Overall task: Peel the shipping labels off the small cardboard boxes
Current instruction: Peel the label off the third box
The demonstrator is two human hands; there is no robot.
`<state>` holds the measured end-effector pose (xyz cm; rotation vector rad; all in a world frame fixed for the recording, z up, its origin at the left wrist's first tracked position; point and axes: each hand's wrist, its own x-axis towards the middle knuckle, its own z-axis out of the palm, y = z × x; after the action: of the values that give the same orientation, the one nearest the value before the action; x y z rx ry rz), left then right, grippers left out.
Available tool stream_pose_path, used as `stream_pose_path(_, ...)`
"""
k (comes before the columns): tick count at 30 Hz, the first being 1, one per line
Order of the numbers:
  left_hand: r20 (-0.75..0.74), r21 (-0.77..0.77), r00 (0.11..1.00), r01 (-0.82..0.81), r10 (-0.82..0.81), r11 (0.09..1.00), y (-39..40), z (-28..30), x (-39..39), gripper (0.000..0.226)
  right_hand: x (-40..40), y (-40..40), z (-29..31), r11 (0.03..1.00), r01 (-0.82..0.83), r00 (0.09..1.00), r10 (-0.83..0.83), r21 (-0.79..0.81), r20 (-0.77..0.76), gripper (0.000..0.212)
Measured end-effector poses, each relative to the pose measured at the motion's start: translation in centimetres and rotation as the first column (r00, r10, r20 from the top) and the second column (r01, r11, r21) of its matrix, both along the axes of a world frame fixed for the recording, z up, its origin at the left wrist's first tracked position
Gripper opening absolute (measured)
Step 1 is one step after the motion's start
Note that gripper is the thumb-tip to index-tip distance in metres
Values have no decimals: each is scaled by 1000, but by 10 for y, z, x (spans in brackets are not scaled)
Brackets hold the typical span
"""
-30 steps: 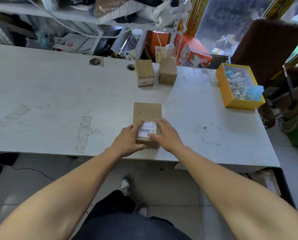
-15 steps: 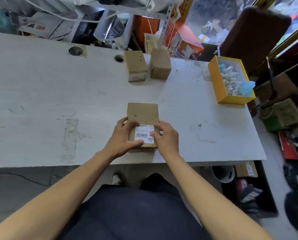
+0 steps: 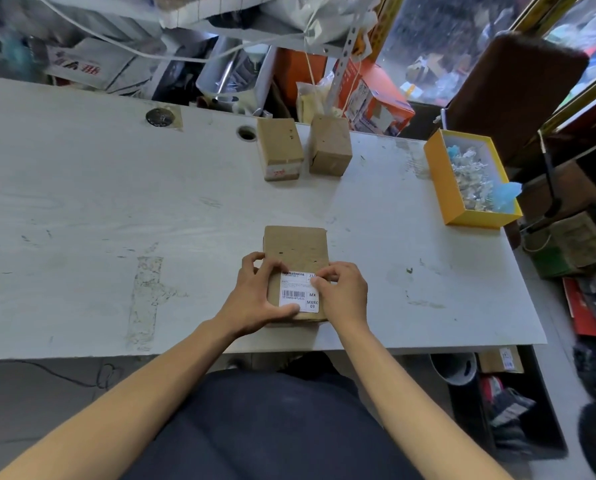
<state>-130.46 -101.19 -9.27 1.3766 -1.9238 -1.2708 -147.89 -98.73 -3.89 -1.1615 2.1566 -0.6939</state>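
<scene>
A big white bench (image 3: 116, 202) has scratches and two round holes. A yellow box (image 3: 443, 181) full of little white and blue bits sits near its right edge.

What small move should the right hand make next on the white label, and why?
Probably lift the label's upper right corner and peel toward the person. The right hand has its fingertips curled at that corner, the label looks still flat, and the left hand steadies the box.
</scene>
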Motion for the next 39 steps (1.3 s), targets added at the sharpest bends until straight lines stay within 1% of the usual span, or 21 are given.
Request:
stream_pose_path(3,24,-27,1000,4,-4,1000,-2,-1,1,67,3,-3,-1,999,44,999,-44,12,32,5)
stream_pose_path(7,86,-36,996,39,-36,999,-5,1,3,67,2,-3,-1,1000,10,999,-10,12,43,9)
stream_pose_path(9,104,-24,993,61,-58,998,-7,1,4,68,1,0,-2,1000,-6,999,6,-12,41,8)
stream_pose_path(12,112,-19,991,75,-72,997,-8,1,4,70,3,9,-6,996,-10,997,17,-94,79,3)
stream_pose_path(13,114,-24,991,79,-76,997,-8,0,4,70,3,12,-8,992,2,993,13,-126,114,8)
stream_pose_path(16,112,-23,991,75,-72,997,-8,-1,3,71,-1,18,-16,989,48,967,-12,-137,254,42)
stream_pose_path(17,107,-24,992,72,-69,997,-8,-2,3,71,-1,19,-17,990,62,961,-26,-123,275,44)
stream_pose_path(18,103,-25,992,69,-67,997,-8,-3,2,70,0,19,-17,990,82,956,-45,-118,289,40)
stream_pose_path(20,92,-27,994,64,-61,998,-7,-3,2,69,4,19,-21,983,136,940,-88,-125,329,24)
stream_pose_path(22,80,-28,995,56,-53,998,-6,-3,3,68,9,18,-20,979,168,931,-120,-112,344,20)
stream_pose_path(24,77,-25,996,47,-45,999,-4,-3,3,68,11,14,-20,979,172,942,-131,-111,309,16)
stream_pose_path(26,81,-19,996,42,-40,999,-3,-1,3,68,11,12,-19,980,133,970,-98,-150,223,9)
stream_pose_path(28,83,-8,996,36,-36,999,-3,0,2,69,10,13,-14,977,45,992,-20,-206,122,9)
stream_pose_path(30,79,-9,996,35,-35,999,-2,0,2,69,7,15,-12,975,-42,998,53,-219,43,11)
stream_pose_path(31,75,-10,997,33,-32,999,-2,0,2,68,5,16,-11,976,-73,997,79,-204,24,15)
stream_pose_path(32,71,-10,997,30,-30,999,-1,-1,2,68,3,17,-11,981,-85,995,92,-176,31,27)
stream_pose_path(34,58,-7,998,22,-22,1000,0,-1,2,68,-4,17,-11,988,-56,992,71,-142,102,59)
stream_pose_path(35,51,-5,999,17,-17,1000,0,-1,2,68,-6,15,-10,990,-61,991,75,-125,107,62)
stream_pose_path(36,45,-4,999,12,-12,1000,1,-1,1,68,-6,14,-10,989,-94,992,102,-113,75,51)
stream_pose_path(38,31,2,1000,2,-2,1000,1,-2,0,67,-5,14,-8,982,-154,988,154,-106,-7,22)
stream_pose_path(39,24,3,1000,-2,2,1000,2,-2,0,66,-5,14,-6,981,-158,987,157,-111,-17,14)
